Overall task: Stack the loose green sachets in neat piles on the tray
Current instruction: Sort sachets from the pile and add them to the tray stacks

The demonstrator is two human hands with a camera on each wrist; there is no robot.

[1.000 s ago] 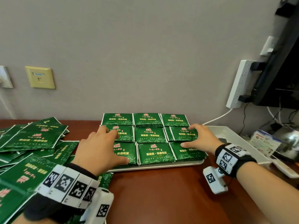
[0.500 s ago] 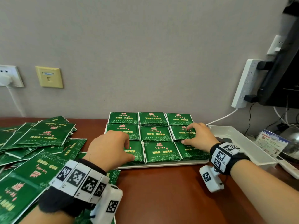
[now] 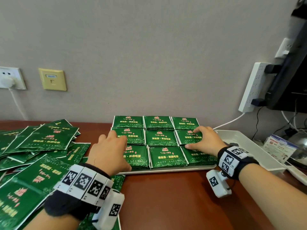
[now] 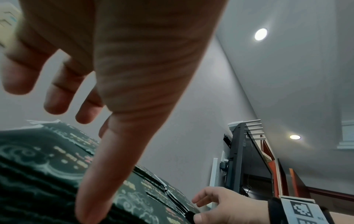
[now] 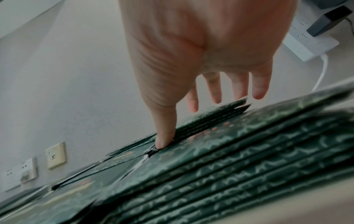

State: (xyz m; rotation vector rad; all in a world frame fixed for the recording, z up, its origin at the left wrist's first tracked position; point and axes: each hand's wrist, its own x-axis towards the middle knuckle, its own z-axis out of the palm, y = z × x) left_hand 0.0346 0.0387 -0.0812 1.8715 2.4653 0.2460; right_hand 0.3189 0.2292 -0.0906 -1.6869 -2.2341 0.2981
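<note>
Piles (image 3: 163, 138) fill the tray (image 3: 166, 170) in nine neat stacks, but a loose heap (image 3: 41, 146) waits on the left. Left hand (image 3: 109, 151) spreads open, thumb down on the near-left pile; right hand (image 3: 205, 141) pinches the middle-right stack between thumb and fingers

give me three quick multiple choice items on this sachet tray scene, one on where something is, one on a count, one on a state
1. Where do the loose green sachets lie?
A. left of the tray
B. right of the tray
C. behind the tray

2. How many piles show on the tray?
A. four
B. six
C. nine

3. What is the right hand doing?
A. hanging idle off the tray
B. fingers and thumb around the middle right pile
C. lifting a sachet high

Key:
1 A: the loose green sachets spread over the desk left of the tray.
2 C: three rows of three piles.
3 B: the right hand has fingers at the far edge and thumb at the near edge of the middle right pile.
</note>
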